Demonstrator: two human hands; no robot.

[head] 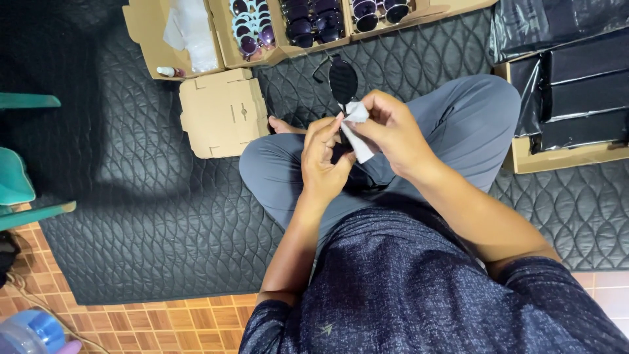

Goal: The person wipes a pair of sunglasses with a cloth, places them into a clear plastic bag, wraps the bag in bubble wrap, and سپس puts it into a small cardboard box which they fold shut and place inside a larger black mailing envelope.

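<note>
We pinch the sunglasses (pixel 342 80) in our left hand (pixel 325 164), closed on the frame above our lap, while our right hand (pixel 391 128) presses the cloth (pixel 357 134) on; best rub gently, gripping only the rim.

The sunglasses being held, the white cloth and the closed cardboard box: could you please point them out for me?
sunglasses (pixel 343 80), head view, on the dark lens.
white cloth (pixel 357 141), head view, on its lower fold between the hands.
closed cardboard box (pixel 223 113), head view, on its lid.

Dark sunglasses (pixel 342 80) held upright, a white cloth (pixel 357 131) pressed against them.
</note>
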